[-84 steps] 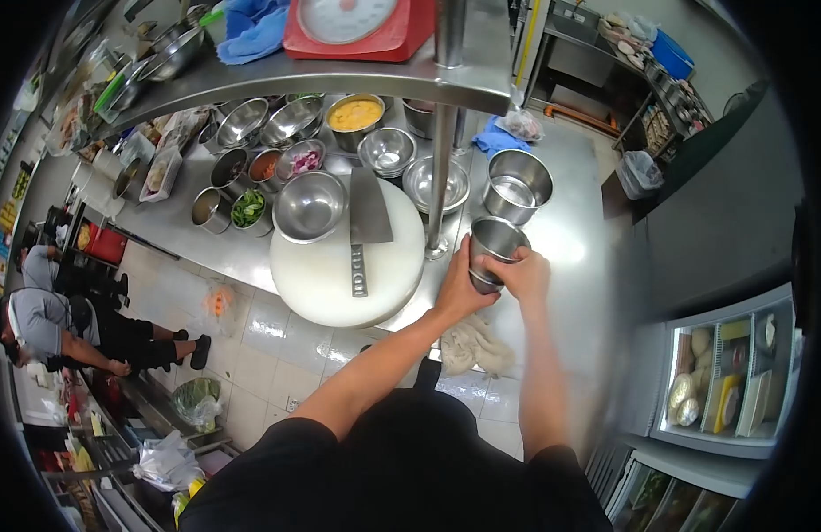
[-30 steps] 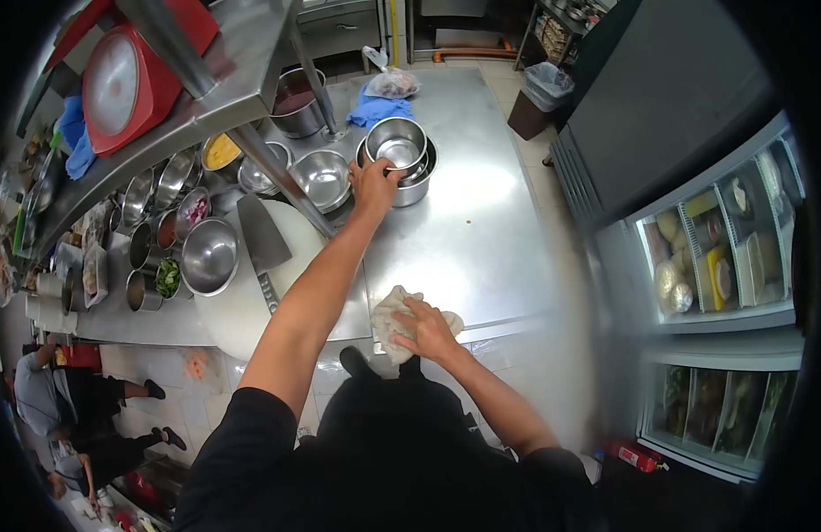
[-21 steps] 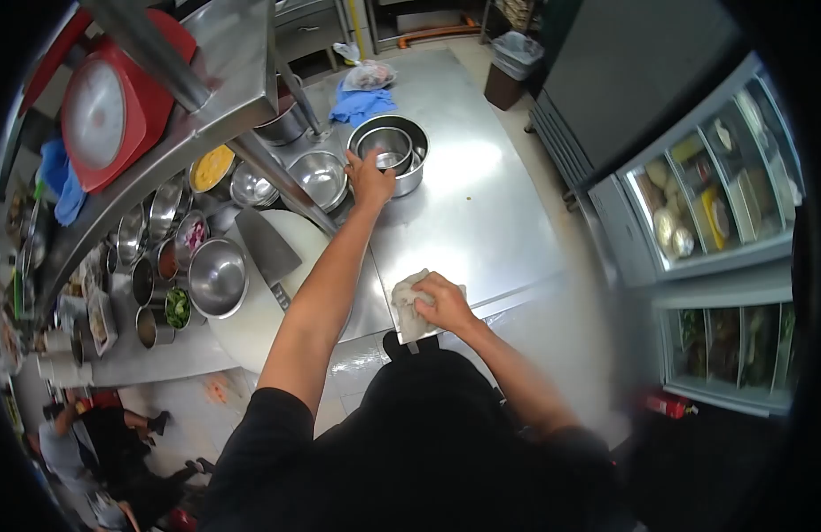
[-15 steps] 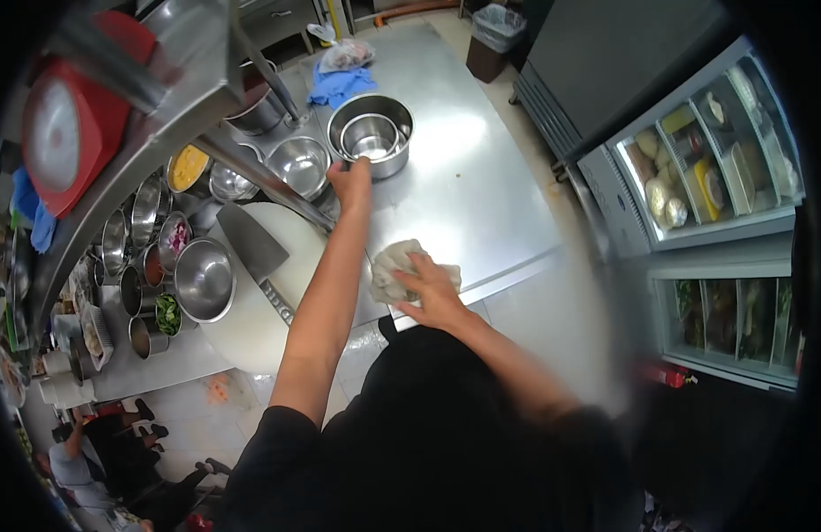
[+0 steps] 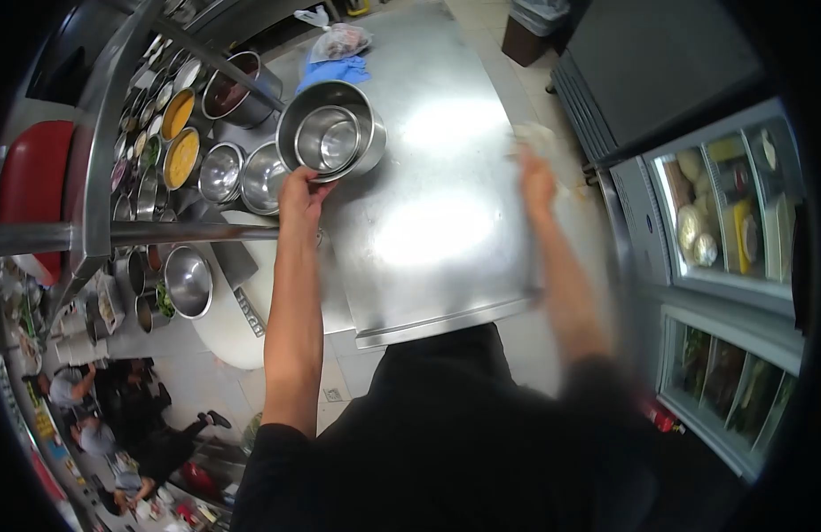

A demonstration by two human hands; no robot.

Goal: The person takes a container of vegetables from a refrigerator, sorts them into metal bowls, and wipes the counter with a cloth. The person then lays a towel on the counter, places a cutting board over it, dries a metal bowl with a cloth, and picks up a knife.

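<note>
My left hand [image 5: 302, 193] is closed on the near rim of a deep steel pot [image 5: 372, 146], which is tilted toward me. A smaller steel bowl [image 5: 317, 133] sits inside the pot. Out over the right edge of the steel table [image 5: 463, 275], my right hand [image 5: 538, 184] holds a pale cloth [image 5: 536, 140]; both are smeared by motion. Close to the pot's left side is a shallow steel bowl [image 5: 262, 177].
A cleaver [image 5: 237, 270] lies on a round white board [image 5: 237, 341] at left, near several bowls and pots of food. A shelf post [image 5: 193, 232] crosses there. Blue cloth [image 5: 335, 73] and a bag [image 5: 341, 42] lie at the far end. A fridge [image 5: 650, 204] stands right; people are lower left.
My right hand has swept the cloth from the table's near edge out to the right and away from me. My left hand has shifted the pot left and tilted it. The view has turned.
</note>
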